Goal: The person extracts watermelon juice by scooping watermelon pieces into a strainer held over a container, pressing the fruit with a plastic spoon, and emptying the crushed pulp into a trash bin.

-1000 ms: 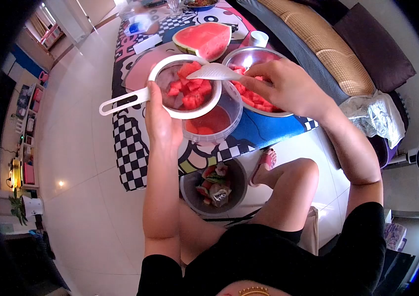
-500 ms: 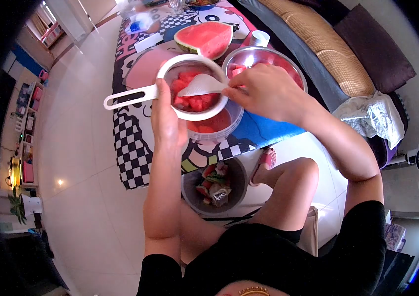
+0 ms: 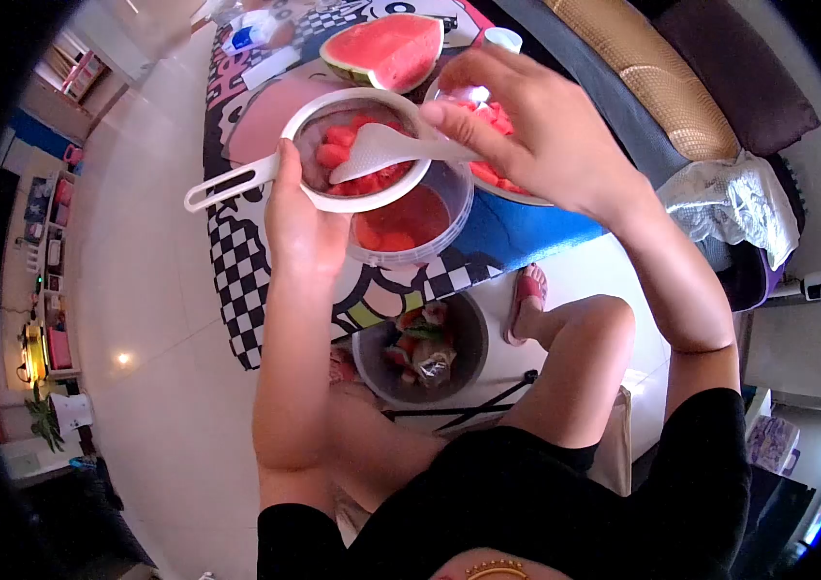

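Note:
My left hand (image 3: 299,217) grips the rim and handle base of a white strainer (image 3: 364,204), which holds watermelon chunks (image 3: 335,145). A white spatula (image 3: 381,147) lies over the chunks, its handle running under my right hand (image 3: 536,135). The fingers of that hand are partly spread, and whether they grip the handle cannot be made out. Partly under the strainer stands a clear plastic tub (image 3: 459,217) with red juice and pulp inside. A steel bowl of cut watermelon (image 3: 495,174) is largely hidden behind my right hand.
A large watermelon piece (image 3: 386,53) rests on the patterned tablecloth (image 3: 246,266), with a white cup (image 3: 503,40) to its right. Below the table edge stands a grey bin (image 3: 367,353) with rinds and scraps. A sofa (image 3: 643,77) runs along the right side.
The strainer has shifted left and up in view. My right hand has lifted and its fingers have loosened and spread over the spatula handle. The whole view has tilted slightly.

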{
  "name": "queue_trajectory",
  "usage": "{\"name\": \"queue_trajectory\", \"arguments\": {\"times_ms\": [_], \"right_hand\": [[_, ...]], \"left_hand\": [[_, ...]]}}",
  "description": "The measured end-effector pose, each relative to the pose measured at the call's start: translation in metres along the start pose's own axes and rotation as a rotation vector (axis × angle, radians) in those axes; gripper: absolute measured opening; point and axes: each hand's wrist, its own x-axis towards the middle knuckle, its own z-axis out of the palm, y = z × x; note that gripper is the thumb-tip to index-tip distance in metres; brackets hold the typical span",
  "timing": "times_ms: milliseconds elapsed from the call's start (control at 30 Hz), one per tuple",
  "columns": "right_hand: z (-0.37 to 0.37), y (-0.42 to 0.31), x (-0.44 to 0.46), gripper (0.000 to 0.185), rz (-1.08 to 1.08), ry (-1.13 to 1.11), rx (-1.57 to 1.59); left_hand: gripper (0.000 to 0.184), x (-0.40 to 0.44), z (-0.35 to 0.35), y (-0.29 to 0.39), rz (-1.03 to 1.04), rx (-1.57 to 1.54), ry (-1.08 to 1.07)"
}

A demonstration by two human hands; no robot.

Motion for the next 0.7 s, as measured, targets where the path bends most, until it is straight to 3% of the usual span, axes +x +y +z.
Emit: {"name": "queue_trajectory", "arguments": {"times_ms": [133,233,267,467,533,633,667,700], "right_hand": [[-0.006,-0.01,-0.005,0.035,-0.072,0.037,-0.048],[0.007,-0.011,-0.016,0.033,-0.258,0.125,-0.045],[0.009,-0.022,-0.022,0.032,-0.219,0.029,-0.113],[0.019,-0.032,-0.063,0.021,-0.517,0.388,-0.023],[0.017,-0.041,-0.083,0.022,-0.577,0.407,0.054],[0.064,-0.031,-0.142,0.024,-0.636,0.371,0.135],[0.122,0.003,-0.171,0.023,-0.73,0.419,0.068],[0.119,-0.011,-0.19,0.021,-0.592,0.311,0.202]], "left_hand": [[0.043,0.001,-0.001,-0.002,-0.026,0.024,-0.004],[0.043,-0.006,0.0,-0.004,-0.019,0.054,0.005],[0.043,-0.005,-0.003,-0.006,-0.015,0.055,-0.013],[0.039,-0.019,-0.001,-0.015,0.008,0.068,0.001],[0.041,-0.015,-0.009,-0.019,0.011,0.098,-0.093],[0.044,-0.02,-0.002,-0.016,0.007,0.183,-0.155],[0.043,-0.024,0.003,-0.015,0.034,0.236,-0.123],[0.043,-0.028,0.008,-0.014,0.056,0.292,-0.087]]}}
